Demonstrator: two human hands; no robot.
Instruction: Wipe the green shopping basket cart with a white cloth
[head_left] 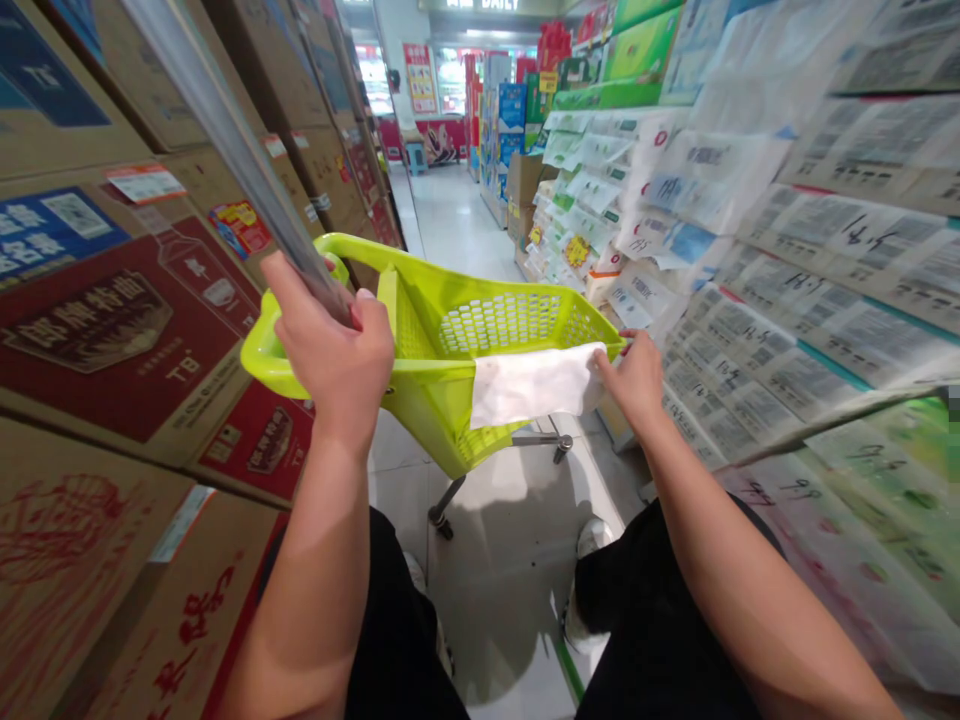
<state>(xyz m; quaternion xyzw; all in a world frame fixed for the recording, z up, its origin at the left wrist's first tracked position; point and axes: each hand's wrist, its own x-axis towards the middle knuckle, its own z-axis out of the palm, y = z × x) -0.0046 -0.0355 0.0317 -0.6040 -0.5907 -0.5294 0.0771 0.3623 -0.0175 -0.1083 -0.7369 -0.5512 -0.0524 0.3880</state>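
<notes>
A lime-green shopping cart with perforated basket walls stands in front of me, its wheels on the tiled floor. My left hand is wrapped round a long grey metal pole, which slants up to the upper left above the cart's handle. A white cloth hangs over the near rim of the basket. At the cloth's right end, by the basket's far corner, my right hand pinches the cloth against the rim. No goods show in the visible part of the basket.
Stacked cardboard cartons rise close on the left. Piles of wrapped tissue packs line the right side. A tiled aisle runs ahead to a blue stool. My legs and shoes are below, with a green strip on the floor between them.
</notes>
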